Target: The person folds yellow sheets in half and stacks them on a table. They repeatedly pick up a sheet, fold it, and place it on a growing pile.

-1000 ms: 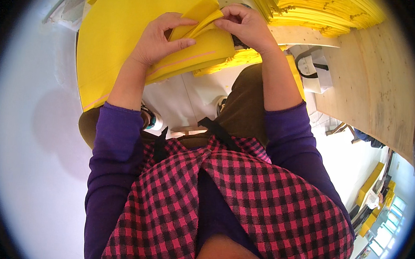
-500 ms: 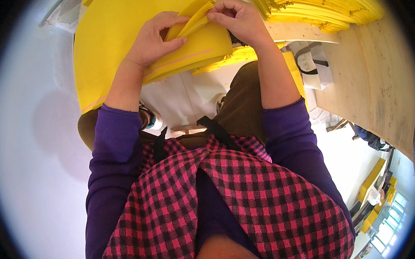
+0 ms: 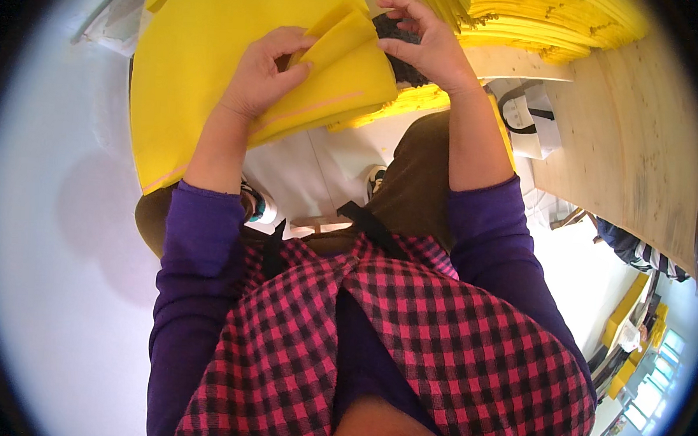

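A large yellow fabric sheet (image 3: 208, 64) with a pink stripe spreads over my lap and beyond it. My left hand (image 3: 270, 73) pinches a folded-up flap (image 3: 343, 40) of this yellow fabric between thumb and fingers. Just right of the flap, my right hand (image 3: 428, 46) is apart from the cloth, its thumb and fingers spread with nothing between them. Behind the right fingertips shows a dark patch (image 3: 399, 53) whose kind I cannot make out.
Stacked yellow fabric pieces (image 3: 544, 24) lie at the far right beside a pale wooden board (image 3: 617, 144). A white bag with a black strap (image 3: 531, 121) stands under the board. Left of me is a pale wall-like surface (image 3: 60, 229).
My right hand has let go of the fabric flap's edge and moved right, its fingers opening. The flap has sunk a little; my left hand still grips it.
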{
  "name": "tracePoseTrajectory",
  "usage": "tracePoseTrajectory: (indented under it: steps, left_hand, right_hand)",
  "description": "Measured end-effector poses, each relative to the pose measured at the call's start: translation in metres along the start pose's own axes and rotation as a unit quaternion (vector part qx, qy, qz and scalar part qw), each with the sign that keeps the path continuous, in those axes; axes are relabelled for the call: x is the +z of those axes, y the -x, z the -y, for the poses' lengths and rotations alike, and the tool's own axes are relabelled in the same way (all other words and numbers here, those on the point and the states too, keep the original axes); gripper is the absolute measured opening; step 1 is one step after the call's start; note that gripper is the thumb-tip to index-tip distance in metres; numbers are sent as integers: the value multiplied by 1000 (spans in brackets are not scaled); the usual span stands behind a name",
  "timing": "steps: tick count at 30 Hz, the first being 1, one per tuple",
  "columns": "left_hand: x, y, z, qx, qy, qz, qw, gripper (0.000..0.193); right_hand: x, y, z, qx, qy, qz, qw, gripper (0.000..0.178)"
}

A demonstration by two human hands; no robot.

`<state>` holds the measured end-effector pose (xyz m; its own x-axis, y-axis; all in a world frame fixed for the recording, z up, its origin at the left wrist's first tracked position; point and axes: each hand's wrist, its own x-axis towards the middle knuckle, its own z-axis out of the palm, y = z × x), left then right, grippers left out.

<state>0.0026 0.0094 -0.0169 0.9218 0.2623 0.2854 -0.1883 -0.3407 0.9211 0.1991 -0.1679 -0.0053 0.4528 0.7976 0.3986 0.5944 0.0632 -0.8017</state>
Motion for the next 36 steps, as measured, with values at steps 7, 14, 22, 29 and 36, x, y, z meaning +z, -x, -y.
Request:
tracePoseTrajectory:
  steps: [7,14,22,29,36]
  left_hand:
    - [10,-1,-22,27,-11,-4,1000,66]
    - [3,-2,-32,46,-180,31,982,76]
    - [6,-6,-41,53,-236,41,969,76]
    - [13,12,-60,49,-457,13,888,63]
    - [-19,78,-68,-5,-547,-66,834,56]
  right_hand:
    - [12,0,10,-32,39,31,998,74]
    - [15,0,12,-18,17,37,999,81]
    - [15,-3,7,-179,67,66,979,35]
    - [25,1,11,-56,10,41,998,20]
    - [28,-1,13,2,-5,26,1000,16]
